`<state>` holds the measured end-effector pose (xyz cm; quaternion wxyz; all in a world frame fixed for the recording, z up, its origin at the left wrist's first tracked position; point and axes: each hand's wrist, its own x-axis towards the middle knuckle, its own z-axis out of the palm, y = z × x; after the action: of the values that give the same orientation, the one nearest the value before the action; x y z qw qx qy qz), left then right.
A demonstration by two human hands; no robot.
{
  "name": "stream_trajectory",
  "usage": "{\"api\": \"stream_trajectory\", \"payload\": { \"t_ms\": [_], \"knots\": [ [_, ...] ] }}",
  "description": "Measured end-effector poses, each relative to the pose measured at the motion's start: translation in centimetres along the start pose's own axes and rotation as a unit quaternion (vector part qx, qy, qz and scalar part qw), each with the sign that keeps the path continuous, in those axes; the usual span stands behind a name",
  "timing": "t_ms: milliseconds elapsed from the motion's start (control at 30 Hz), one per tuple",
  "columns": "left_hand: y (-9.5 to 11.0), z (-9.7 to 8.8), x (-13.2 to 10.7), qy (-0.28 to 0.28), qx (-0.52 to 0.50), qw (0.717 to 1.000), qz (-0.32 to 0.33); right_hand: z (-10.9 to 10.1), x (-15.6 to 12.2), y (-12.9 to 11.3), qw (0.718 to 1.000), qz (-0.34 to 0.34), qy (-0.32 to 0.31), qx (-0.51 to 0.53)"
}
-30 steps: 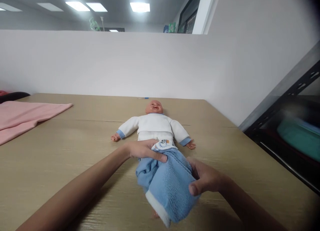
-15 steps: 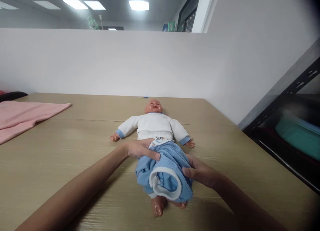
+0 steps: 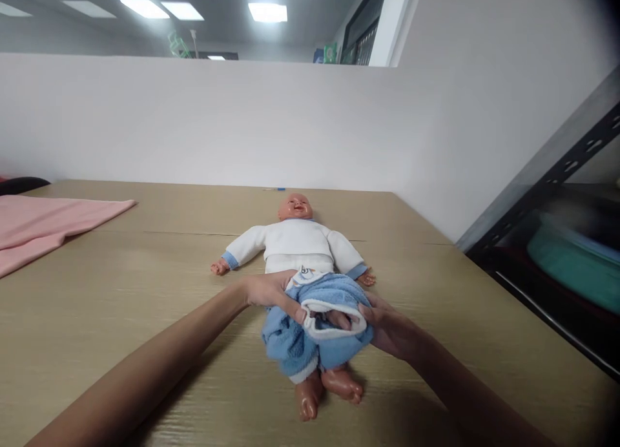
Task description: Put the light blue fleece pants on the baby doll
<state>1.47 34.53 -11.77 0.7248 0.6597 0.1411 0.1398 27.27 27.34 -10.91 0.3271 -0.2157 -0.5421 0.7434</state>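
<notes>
Left hand [image 3: 271, 291] at nine o'clock and right hand [image 3: 394, 329] at three grasp blue trousers [image 3: 289, 340]. The step seems opening the white cuff [image 3: 334, 334]; next needs keeping it wide.

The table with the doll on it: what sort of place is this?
Possibly an indoor workroom: the wide table stands against a white wall, a dark, perforated metal rack is at the right, and bright ceiling lights show beyond.
</notes>
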Motion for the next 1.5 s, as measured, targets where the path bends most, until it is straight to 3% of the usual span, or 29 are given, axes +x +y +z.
{"api": "stream_trajectory", "payload": {
  "t_ms": [133,200,267,367,500,633,733,800,900,1100,1200,1333,1433,1500],
  "knots": [
    [0.4,0.3,-0.2,0.007,0.029,1.000,0.005,0.9,0.1,-0.7,0.995,-0.034,-0.018,-0.089],
    [0.6,0.4,-0.3,-0.013,0.042,0.999,0.003,1.0,0.3,-0.6,0.990,-0.044,0.015,-0.131],
    [0.7,0.5,-0.3,-0.023,0.035,0.999,-0.015,0.8,0.6,-0.4,0.976,-0.063,0.100,-0.181],
    [1.0,1.1,-0.2,0.013,0.025,0.999,-0.023,0.6,0.8,-0.5,0.919,-0.102,0.266,-0.274],
    [1.6,2.1,0.3,0.051,0.084,0.995,-0.002,2.0,-0.2,-0.5,0.861,-0.103,0.357,-0.347],
    [2.3,3.1,0.6,0.083,0.172,0.982,-0.015,6.4,-3.1,2.2,0.861,-0.033,0.383,-0.333],
    [2.9,3.7,0.4,0.062,0.245,0.967,-0.016,9.7,-5.4,6.0,0.867,0.001,0.396,-0.302],
    [3.4,4.2,0.1,0.041,0.289,0.956,-0.027,10.7,-6.7,8.3,0.847,0.032,0.420,-0.324],
    [4.0,4.8,-0.3,0.043,0.362,0.928,-0.072,10.5,-8.3,10.5,0.777,0.027,0.470,-0.419],
    [3.5,5.9,-0.3,0.038,0.509,0.847,-0.144,9.2,-9.4,11.4,0.600,-0.131,0.482,-0.625],
    [3.2,6.4,-0.3,0.040,0.533,0.830,-0.160,9.8,-8.8,11.1,0.550,-0.157,0.509,-0.644],
    [3.3,6.6,-0.3,0.044,0.507,0.843,-0.172,10.8,-7.9,11.1,0.559,-0.145,0.535,-0.616],
    [3.4,6.6,-0.4,0.048,0.484,0.855,-0.180,11.1,-7.8,12.1,0.599,-0.113,0.560,-0.561],
    [3.2,6.4,-0.4,0.059,0.470,0.863,-0.175,11.0,-7.8,12.9,0.643,-0.086,0.582,-0.491]
  ]
}}
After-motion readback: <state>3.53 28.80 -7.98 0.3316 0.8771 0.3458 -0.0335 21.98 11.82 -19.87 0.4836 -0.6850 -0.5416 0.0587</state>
